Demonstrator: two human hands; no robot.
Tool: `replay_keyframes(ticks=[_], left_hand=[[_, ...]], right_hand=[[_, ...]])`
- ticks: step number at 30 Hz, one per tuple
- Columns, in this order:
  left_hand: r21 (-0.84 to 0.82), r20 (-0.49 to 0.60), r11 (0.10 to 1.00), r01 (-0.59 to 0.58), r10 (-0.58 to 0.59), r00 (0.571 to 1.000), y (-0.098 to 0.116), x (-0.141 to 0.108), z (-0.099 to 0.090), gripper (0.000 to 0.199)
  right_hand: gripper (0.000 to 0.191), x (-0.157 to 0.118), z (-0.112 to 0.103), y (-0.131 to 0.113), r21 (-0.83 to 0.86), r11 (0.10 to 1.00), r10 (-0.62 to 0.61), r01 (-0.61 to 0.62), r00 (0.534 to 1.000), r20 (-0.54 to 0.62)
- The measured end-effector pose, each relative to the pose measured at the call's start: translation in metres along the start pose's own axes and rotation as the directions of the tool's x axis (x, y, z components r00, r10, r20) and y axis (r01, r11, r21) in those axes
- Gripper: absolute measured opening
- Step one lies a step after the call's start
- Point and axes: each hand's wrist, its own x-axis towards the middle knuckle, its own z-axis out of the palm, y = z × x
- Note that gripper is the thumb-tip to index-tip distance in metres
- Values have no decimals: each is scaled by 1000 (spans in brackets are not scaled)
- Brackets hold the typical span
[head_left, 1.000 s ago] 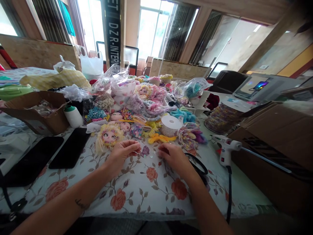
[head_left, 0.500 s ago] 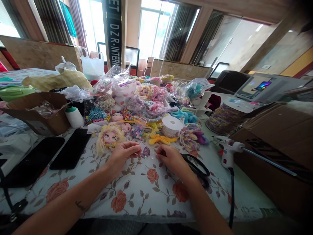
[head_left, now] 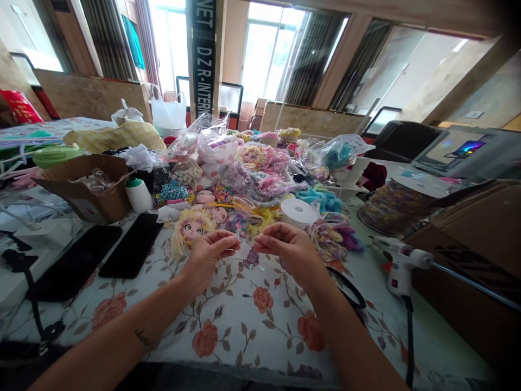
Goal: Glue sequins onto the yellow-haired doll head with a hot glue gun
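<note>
Both hands hover over the flowered tablecloth (head_left: 228, 315), fingertips facing each other with a small gap. My left hand (head_left: 209, 252) is closed in a pinch; whatever it holds is too small to make out. Thumb and fingers of my right hand (head_left: 285, 244) are pinched together too, their contents not discernible. Small shiny bits lie on the cloth below them. A yellow-haired doll head (head_left: 193, 228) lies just beyond my left hand. Behind my right hand stands a white spool (head_left: 300, 212). Black-handled scissors (head_left: 348, 288) lie partly hidden under my right forearm.
Two black phones (head_left: 130, 247) lie at left, near an open cardboard box (head_left: 85, 190) and a thread cone (head_left: 138, 194). A heap of fluffy yarn (head_left: 260, 174) fills the back. At right are a glue gun (head_left: 401, 260), a large ribbon reel (head_left: 396, 203) and a big carton (head_left: 480, 244).
My right hand has risen and moved closer to my left, off the cloth. The yellow strands in front of the spool are now largely hidden behind it. The view has shifted slightly left.
</note>
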Motion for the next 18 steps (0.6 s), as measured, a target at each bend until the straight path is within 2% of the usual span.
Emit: replay_keyframes(ticks=[5,12,18], left_hand=[[-62,-35,997,-35,33,999,2,3,-3,14],[-86,-35,995,-42,39,999,2,2,0,13],[-20,-33,999,-50,49,998,2,1,4,13]], right_hand=[[22,13,23,1,166,984,52,-71,992,115],[24,5,34,28,284,951,100,-119,992,81],[20,0,35,32,283,955,62,-82,995,82]])
